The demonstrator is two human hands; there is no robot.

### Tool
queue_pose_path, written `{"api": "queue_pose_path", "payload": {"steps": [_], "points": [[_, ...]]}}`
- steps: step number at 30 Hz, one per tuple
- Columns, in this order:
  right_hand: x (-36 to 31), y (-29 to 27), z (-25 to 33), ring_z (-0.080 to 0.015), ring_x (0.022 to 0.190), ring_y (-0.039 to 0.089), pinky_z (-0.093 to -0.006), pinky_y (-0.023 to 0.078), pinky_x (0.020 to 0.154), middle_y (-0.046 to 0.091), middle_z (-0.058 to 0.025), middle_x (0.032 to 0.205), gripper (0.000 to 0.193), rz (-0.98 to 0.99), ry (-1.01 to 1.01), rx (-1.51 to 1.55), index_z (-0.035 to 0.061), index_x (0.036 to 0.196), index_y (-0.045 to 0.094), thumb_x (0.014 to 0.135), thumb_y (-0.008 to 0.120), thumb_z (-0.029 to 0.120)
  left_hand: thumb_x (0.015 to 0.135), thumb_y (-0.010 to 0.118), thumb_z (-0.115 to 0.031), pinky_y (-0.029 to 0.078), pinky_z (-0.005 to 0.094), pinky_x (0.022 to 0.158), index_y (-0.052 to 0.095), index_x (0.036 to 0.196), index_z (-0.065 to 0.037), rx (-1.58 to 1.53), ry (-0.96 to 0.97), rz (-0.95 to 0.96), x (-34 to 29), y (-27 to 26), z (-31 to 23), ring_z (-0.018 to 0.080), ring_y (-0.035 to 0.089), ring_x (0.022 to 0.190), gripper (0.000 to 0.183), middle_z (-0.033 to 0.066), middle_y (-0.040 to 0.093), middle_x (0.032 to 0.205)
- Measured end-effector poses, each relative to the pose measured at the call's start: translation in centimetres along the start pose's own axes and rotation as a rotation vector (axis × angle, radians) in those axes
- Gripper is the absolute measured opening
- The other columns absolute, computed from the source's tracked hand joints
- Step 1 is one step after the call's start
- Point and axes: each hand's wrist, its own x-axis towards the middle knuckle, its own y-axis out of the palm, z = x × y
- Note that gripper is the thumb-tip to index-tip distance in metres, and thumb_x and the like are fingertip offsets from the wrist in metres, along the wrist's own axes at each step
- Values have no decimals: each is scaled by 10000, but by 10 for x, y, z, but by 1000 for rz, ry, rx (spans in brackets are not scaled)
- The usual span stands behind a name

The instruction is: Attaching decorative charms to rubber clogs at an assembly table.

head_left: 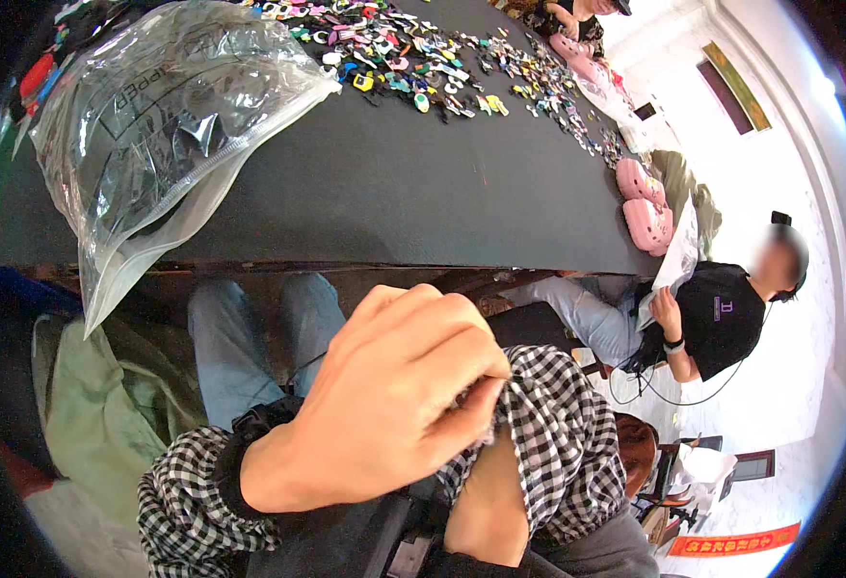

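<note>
My left hand point(394, 385) is raised in front of my body, closed in a pinch on the black-and-white checked sleeve point(568, 433) of my right arm. The fabric bunches up around the arm beside my fingertips. Below the sleeve's edge a stretch of bare right forearm point(489, 506) shows. My right hand itself does not show. Another checked sleeve point(192, 482) with a black cuff covers my left forearm. Beyond my hands, a large clear zip bag point(192, 116) lies on the dark table point(423, 193), its opening hanging over the near edge.
Many small colourful shoe charms point(413, 67) are spread along the table's far side. Pink clogs point(647, 226) stand at its right end. A seated person in a black shirt point(722, 318) holds a white bag there. Another person point(572, 19) sits at the far side.
</note>
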Motion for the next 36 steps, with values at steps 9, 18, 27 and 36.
{"api": "queue_pose_path", "payload": {"steps": [9,18,27,36], "points": [[10,-25,-13,-261,946,537,-408,476,748,553,-155,1024,381,-7,-88,-8,121,1130,592,892,563,417,775,722,-89,451,352,792,645,870,-91,-183,75,262,3,-14,-1,228,614,843,123,21,634,893],[12,-51,-94,-248,759,591,-319,503,664,603,-112,871,218,-487,-77,-73,26,878,585,729,570,185,770,630,41,479,313,742,657,850,-10,293,-279,-431,-58,-92,-5,243,612,815,99,116,638,869],[37,-15,-191,-238,977,614,-398,457,934,621,-91,984,288,-579,46,-321,22,1039,605,782,550,140,758,633,20,408,364,885,593,1045,-16,884,-206,-652,-56,-120,5,294,495,1025,292,158,517,1118],[32,14,-193,-254,906,618,-374,530,704,588,-81,913,295,-371,239,-55,-10,1040,558,753,558,56,763,654,46,412,295,617,579,998,-5,695,-388,-719,-71,-118,29,180,495,675,252,82,492,807]]}}
